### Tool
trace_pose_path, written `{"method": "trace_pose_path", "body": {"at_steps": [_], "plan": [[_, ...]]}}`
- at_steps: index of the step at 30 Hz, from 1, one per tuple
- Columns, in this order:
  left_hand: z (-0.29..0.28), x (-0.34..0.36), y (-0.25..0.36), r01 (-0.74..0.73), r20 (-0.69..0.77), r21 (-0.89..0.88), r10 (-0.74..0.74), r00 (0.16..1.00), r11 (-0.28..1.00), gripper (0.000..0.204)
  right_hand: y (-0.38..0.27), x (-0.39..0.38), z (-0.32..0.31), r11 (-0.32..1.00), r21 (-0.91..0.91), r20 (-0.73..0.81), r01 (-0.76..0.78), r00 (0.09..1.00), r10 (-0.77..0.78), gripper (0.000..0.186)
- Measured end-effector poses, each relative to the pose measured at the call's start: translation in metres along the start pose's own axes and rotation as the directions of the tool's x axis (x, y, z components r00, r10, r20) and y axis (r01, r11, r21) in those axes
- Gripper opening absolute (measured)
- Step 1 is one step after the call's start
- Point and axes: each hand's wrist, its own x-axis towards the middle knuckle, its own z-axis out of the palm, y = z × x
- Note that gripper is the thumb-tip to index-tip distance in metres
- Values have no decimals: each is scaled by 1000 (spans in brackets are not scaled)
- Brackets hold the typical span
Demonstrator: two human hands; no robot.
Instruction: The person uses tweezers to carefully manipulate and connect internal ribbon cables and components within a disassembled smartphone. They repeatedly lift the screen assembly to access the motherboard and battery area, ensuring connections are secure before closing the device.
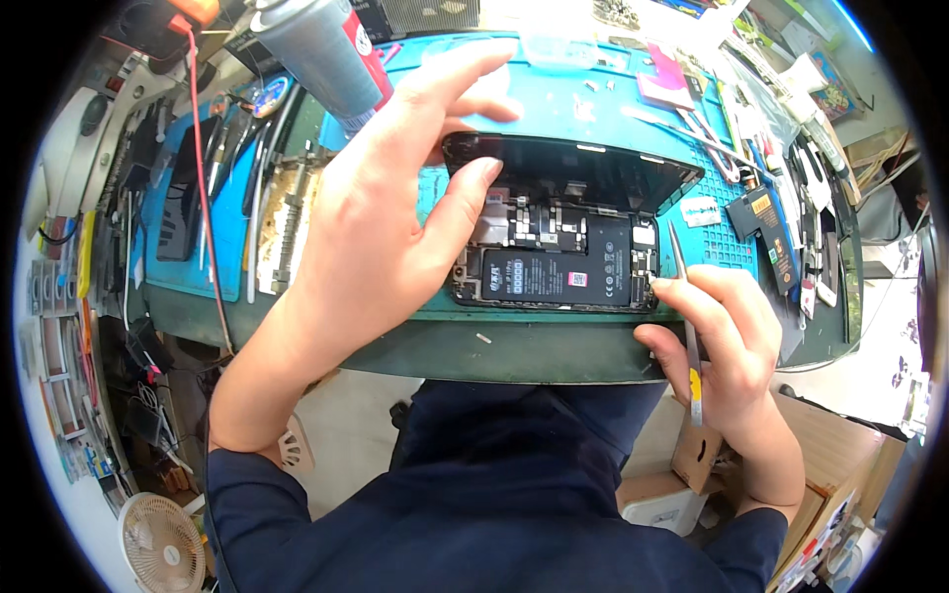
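An opened smartphone (534, 222) lies sideways near the front edge of the work mat, its black battery (554, 277) and circuit board exposed. Along its far side the dark screen (583, 170) is tilted up. My left hand (381, 203) grips the screen's left end, thumb in front and the other fingers behind or above it. In my right hand (732, 336) are metal tweezers (696, 383) with a yellow patch, their points slanting up past the phone's right end. My right index fingertip is at the phone's lower right corner.
A spray can (321, 59) stands behind my left hand. On the blue mat (445, 74) lie a pink card (664, 91), small parts and tools. More tools and a black box (761, 222) crowd the right; a red cable (198, 148) runs down the left.
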Motion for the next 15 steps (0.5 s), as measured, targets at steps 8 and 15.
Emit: {"method": "trace_pose_path", "body": {"at_steps": [8, 15], "plan": [[-17, -2, -1, 290, 269, -169, -238, 933, 942, 53, -12, -15, 19, 993, 4, -145, -118, 982, 117, 32], [-23, -11, 9, 300, 242, -66, -277, 930, 951, 56, -14, 0, 26, 963, -31, -218, -266, 942, 254, 28]]}}
